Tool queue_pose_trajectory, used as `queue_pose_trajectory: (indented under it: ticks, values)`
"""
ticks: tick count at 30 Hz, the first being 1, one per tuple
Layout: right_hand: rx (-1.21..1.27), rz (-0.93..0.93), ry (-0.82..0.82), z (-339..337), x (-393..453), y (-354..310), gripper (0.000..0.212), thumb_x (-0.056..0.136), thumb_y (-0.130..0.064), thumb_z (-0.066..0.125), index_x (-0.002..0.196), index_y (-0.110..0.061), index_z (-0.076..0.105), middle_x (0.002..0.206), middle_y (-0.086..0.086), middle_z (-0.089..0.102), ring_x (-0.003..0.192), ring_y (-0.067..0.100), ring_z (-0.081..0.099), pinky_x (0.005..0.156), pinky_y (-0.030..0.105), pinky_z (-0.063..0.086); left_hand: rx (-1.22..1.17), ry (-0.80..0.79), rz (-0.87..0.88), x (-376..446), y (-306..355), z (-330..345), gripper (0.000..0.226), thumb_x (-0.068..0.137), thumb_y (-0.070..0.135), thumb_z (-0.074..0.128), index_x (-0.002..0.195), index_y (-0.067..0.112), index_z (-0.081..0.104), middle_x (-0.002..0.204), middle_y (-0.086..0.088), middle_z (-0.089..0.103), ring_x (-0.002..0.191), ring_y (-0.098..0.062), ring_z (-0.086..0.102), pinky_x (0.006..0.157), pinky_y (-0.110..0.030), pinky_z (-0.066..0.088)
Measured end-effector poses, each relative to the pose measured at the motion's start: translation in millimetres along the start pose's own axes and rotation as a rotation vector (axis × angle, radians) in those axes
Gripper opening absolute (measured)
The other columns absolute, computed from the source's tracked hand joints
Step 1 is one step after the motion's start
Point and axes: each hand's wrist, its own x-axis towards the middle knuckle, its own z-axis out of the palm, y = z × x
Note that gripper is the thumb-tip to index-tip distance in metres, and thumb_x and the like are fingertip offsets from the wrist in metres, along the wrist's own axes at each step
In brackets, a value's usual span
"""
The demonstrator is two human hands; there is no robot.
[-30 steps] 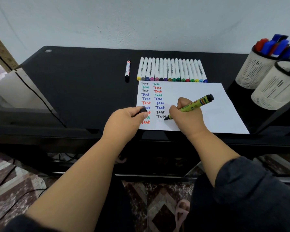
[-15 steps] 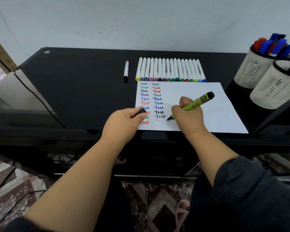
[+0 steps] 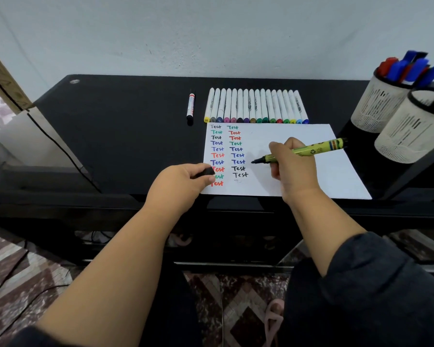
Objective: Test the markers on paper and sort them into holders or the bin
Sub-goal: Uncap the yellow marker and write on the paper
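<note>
On the paper [image 3: 298, 156], a faint smudge lies below the last "Test". Our right hand [image 3: 295, 169] grips the green marker [image 3: 308, 151], tip lifted. Our left hand [image 3: 181, 185] pinches its black cap [image 3: 206, 172]; we recap squarely, judging it bin-bound.

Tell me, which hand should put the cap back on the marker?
Probably the left hand: it already pinches the black cap, close to the tip of the green marker, which the right hand grips over the paper.
</note>
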Motion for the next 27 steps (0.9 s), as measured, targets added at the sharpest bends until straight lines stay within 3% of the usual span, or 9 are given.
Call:
queue_pose_trajectory:
  ticks: [6, 14, 18, 22, 27]
  values:
    - [0.091, 0.026, -0.141, -2, -5, -2, 0.049, 0.087, -0.005, 0.059, 0.053, -0.018, 0.027, 0.040, -0.004, 0.030, 0.038, 0.013, 0.025, 0.039, 0.016, 0.022, -0.011, -0.089, 0.034, -6, -2, -4, 0.034, 0.083, 0.037, 0.068, 0.117, 0.039, 0.063, 0.113, 0.015, 0.062, 0.085, 0.002, 0.053, 0.065, -0.011, 0.039]
    - [-0.002, -0.020, -0.265, 10, -23, -3, 0.046, 0.086, -0.003, 0.059, 0.054, -0.016, 0.029, 0.036, -0.005, 0.032, 0.037, 0.013, 0.028, 0.042, 0.017, 0.025, -0.201, -0.182, 0.076, -9, 5, 10, 0.027, 0.080, 0.031, 0.072, 0.106, 0.039, 0.068, 0.088, 0.031, 0.060, 0.087, 0.008, 0.058, 0.072, -0.009, 0.043]
    - [-0.024, 0.005, -0.290, 14, -28, -5, 0.045, 0.088, -0.004, 0.059, 0.057, -0.015, 0.028, 0.036, -0.009, 0.036, 0.037, 0.010, 0.030, 0.040, 0.016, 0.026, -0.243, -0.196, 0.119, -11, 6, 12, 0.024, 0.080, 0.029, 0.072, 0.089, 0.050, 0.065, 0.081, 0.034, 0.060, 0.083, 0.009, 0.059, 0.069, -0.007, 0.044]
    - [0.039, 0.074, -0.312, 17, -28, -5, 0.048, 0.087, -0.010, 0.063, 0.054, -0.019, 0.030, 0.046, -0.001, 0.031, 0.043, 0.013, 0.020, 0.043, 0.020, 0.019, -0.277, -0.152, 0.123, -11, 7, 13, 0.026, 0.080, 0.028, 0.072, 0.103, 0.040, 0.068, 0.088, 0.030, 0.060, 0.083, 0.006, 0.060, 0.061, -0.003, 0.042]
    - [0.101, 0.140, -0.367, 20, -30, -9, 0.039, 0.087, -0.008, 0.064, 0.062, -0.016, 0.036, 0.042, -0.004, 0.037, 0.039, 0.009, 0.023, 0.041, 0.019, 0.020, -0.353, -0.081, 0.121, -10, 9, 14, 0.030, 0.080, 0.024, 0.072, 0.109, 0.032, 0.068, 0.085, 0.031, 0.060, 0.075, 0.022, 0.055, 0.060, 0.003, 0.039]
